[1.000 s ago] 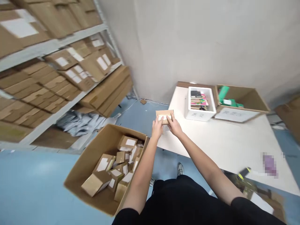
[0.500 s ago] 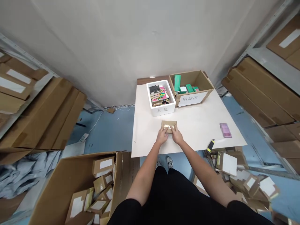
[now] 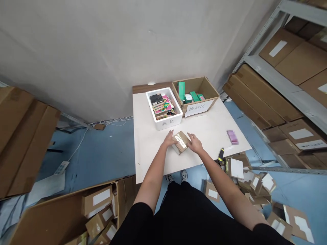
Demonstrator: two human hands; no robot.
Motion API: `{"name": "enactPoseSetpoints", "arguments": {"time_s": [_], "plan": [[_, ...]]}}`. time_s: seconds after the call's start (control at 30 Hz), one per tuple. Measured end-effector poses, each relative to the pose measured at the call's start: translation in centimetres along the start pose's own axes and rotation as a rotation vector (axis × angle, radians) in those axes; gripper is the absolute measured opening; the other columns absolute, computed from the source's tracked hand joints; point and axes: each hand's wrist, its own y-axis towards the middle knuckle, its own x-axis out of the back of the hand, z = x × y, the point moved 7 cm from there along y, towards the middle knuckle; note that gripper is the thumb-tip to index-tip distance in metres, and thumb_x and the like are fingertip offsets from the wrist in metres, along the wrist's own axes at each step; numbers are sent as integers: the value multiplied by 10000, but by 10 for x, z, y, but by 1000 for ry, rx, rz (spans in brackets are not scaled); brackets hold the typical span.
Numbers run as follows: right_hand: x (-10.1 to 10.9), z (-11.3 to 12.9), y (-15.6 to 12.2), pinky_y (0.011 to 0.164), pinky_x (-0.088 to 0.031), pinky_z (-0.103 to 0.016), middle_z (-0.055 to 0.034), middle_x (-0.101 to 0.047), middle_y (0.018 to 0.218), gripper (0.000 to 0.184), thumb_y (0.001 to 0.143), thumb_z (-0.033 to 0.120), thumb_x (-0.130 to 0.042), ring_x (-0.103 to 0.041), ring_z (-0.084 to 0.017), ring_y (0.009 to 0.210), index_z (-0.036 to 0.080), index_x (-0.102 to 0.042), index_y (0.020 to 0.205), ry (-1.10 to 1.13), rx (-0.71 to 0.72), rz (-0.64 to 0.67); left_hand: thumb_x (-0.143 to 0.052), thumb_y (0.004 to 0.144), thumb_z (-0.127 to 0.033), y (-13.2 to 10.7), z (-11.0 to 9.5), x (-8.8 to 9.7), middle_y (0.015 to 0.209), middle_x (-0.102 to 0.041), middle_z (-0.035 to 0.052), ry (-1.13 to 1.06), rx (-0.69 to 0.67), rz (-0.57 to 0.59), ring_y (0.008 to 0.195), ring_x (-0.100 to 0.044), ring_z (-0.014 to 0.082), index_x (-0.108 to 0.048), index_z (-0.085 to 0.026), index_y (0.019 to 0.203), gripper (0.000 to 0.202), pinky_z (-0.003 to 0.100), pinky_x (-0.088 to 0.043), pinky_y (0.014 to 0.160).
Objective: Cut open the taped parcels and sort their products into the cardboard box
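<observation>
A small cardboard box (image 3: 181, 142) with shiny clear tape across its top sits turned at an angle over the near part of the table (image 3: 149, 149). On its left side my left hand (image 3: 169, 139) grips the edge, thumb toward the box. My right hand (image 3: 195, 143) holds the opposite side, fingers curled at the edge. Just beyond is a white foam box (image 3: 168, 123) filled with small packs, and to its right an open carton (image 3: 214, 98) with green boxes inside and a handwritten paper label.
A black and yellow box cutter (image 3: 221, 154) lies at the table's front right edge, near a blurred pink-purple item (image 3: 232, 136). Parcels (image 3: 255, 182) pile on the floor at right. A large carton (image 3: 51, 221) of parcels stands at lower left. Shelves (image 3: 276, 73) hold cartons.
The small box has turned from square-on to a slant. My hands have shifted from its top to its two sides. The camera view has swung to the right.
</observation>
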Motion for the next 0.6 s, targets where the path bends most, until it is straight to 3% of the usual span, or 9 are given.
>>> {"name": "enactPoseSetpoints", "arguments": {"time_s": [0.07, 0.13, 0.23, 0.3, 0.37, 0.43, 0.5, 0.6], "plan": [[-1, -5, 17, 1091, -533, -453, -167, -262, 1777, 904, 904, 304, -698, -544, -356, 1454, 261, -312, 1721, 70, -14, 14, -925, 682, -291, 8, 3, -4, 1535, -644, 134, -23, 100, 108, 1442, -592, 326, -604, -211, 1494, 878, 421, -475, 1203], [-6, -5, 37, 1101, -535, -444, -164, -227, 1789, 996, 838, 284, -762, -562, -339, 1443, 274, -307, 1724, 180, 12, 109, -871, 725, -250, 10, -1, -12, 1404, -738, 91, -54, 123, 181, 1294, -700, 281, -644, -202, 1433, 745, 372, -552, 1111], [-10, -5, 61, 1127, -523, -431, -139, -484, 1663, 998, 741, 219, -827, -625, -304, 1373, 259, -443, 1661, 325, 78, 267, -864, 699, -213, 11, -20, -17, 1296, -785, 68, 5, 57, 183, 1191, -744, 272, -704, -185, 1350, 672, 338, -598, 1026], [-6, -11, 66, 1140, -515, -435, -109, -630, 1524, 923, 688, 169, -851, -649, -298, 1337, 244, -572, 1564, 365, 127, 282, -891, 658, -207, 12, -36, -21, 1255, -798, 58, 88, -4, 165, 1172, -747, 298, -745, -196, 1303, 662, 359, -602, 1028], [0, -23, 63, 1166, -500, -440, -106, -647, 1499, 836, 675, 143, -847, -631, -300, 1365, 234, -646, 1481, 375, 174, 180, -891, 657, -188, 11, -52, -25, 1305, -782, 62, 140, -64, 84, 1232, -722, 319, -750, -220, 1325, 683, 393, -573, 1092], [2, -38, 51, 1215, -460, -452, -119, -574, 1582, 757, 728, 139, -788, -558, -298, 1459, 224, -652, 1468, 369, 205, 21, -841, 723, -158, 5, -64, -32, 1426, -726, 83, 156, -120, -53, 1365, -647, 319, -728, -234, 1380, 671, 423, -494, 1197], [-6, -56, 35, 1248, -428, -472, -127, -504, 1649, 721, 791, 116, -681, -483, -287, 1531, 211, -622, 1503, 348, 200, -66, -774, 800, -141, -5, -67, -50, 1553, -631, 117, 174, -139, -143, 1488, -544, 305, -698, -220, 1428, 637, 436, -401, 1275], [-34, -81, 16, 1240, -441, -512, -142, -477, 1675, 719, 819, 76, -586, -466, -296, 1547, 188, -603, 1529, 276, 142, 35, -786, 813, -177, -23, -53, -96, 1651, -517, 163, 218, -52, -62, 1541, -483, 310, -607, -200, 1530, 740, 430, -390, 1273]]}}
